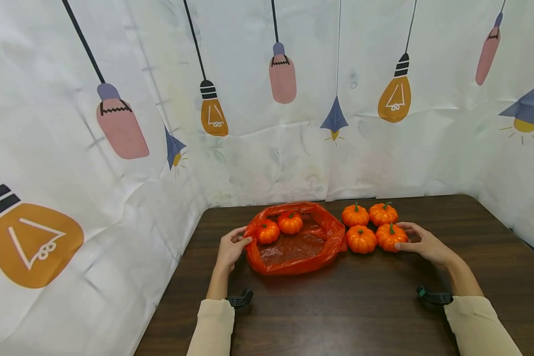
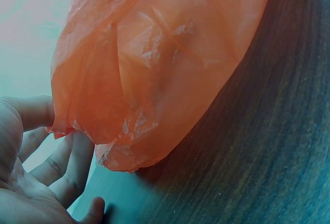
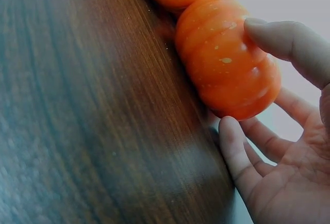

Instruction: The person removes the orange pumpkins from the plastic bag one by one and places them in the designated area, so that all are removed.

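Note:
A red plastic bag [image 1: 293,267] lies spread wide on the table, its mouth facing up. Two small orange pumpkins, a left one [image 1: 267,232] and a right one [image 1: 290,222], sit inside it. My left hand [image 1: 232,245] pinches the bag's left rim between thumb and fingers; the left wrist view shows the thin bag [image 2: 154,69] hanging from that grip. On the right, my right hand [image 1: 427,244] holds the front right pumpkin [image 1: 388,238] of a cluster, thumb on the near side and fingers round the far side. The right wrist view shows this pumpkin [image 3: 221,59] close to the wood.
Touching or close beside the held pumpkin are several others: front left [image 1: 361,240], back left [image 1: 355,215] and back right [image 1: 383,214]. They stand just right of the bag. Under everything is a dark wooden table [image 1: 329,311], with a lamp-patterned white cloth [image 1: 267,163] behind it.

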`<state>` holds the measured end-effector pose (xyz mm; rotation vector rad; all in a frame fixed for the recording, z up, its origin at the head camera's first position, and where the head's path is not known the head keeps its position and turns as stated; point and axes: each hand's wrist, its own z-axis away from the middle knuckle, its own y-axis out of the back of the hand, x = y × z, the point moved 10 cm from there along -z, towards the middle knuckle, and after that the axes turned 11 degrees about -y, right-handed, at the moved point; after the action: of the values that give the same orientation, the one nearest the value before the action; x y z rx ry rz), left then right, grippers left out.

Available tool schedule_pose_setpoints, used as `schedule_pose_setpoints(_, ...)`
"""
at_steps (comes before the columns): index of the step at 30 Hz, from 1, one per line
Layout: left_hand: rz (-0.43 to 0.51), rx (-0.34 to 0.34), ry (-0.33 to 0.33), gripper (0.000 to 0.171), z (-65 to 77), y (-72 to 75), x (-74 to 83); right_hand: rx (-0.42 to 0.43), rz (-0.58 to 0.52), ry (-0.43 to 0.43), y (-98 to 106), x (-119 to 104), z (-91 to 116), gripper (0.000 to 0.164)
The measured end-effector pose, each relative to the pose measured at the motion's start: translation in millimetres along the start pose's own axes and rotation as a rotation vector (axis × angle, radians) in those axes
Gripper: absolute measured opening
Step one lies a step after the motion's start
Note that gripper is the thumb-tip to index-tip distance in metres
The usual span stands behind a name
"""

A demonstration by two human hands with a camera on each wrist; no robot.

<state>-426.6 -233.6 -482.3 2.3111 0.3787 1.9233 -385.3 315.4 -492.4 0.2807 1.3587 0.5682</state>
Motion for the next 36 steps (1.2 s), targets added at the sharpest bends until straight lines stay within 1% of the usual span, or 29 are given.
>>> schedule_pose_setpoints(12, -0.004, -0.002, 0.005, 0.041, 0.3, 0.7, -1.4, -0.010, 0.006, -0.034, -2, 1, -1, 0.075)
schedule_pose_setpoints(21, 0.001, 0.003, 0.011, 0.040, 0.7, 0.8, -2.8, -0.019, -0.013, -0.040, -2, 2, -4, 0.077)
schedule_pose_setpoints(23, 0.004, 0.003, 0.009, 0.040, 0.8, 0.7, -2.3, -0.015, -0.017, -0.032, -1, -1, -2, 0.076)
schedule_pose_setpoints(26, 0.006, 0.003, 0.009, 0.041, 0.9, 0.6, -1.6, 0.014, 0.008, -0.018, 3, -10, 2, 0.075)
schedule_pose_setpoints(32, 0.003, 0.007, 0.014, 0.040, -0.4, 0.4, -2.1, 0.089, 0.035, -0.013, 13, -40, 11, 0.075)
schedule_pose_setpoints(34, 0.002, 0.008, 0.014, 0.040, -0.7, 0.4, -1.6, 0.108, 0.044, 0.004, 15, -51, 14, 0.074)
schedule_pose_setpoints(36, 0.000, 0.009, 0.014, 0.039, -0.7, 0.2, -1.0, 0.132, 0.070, 0.040, 17, -64, 19, 0.071)
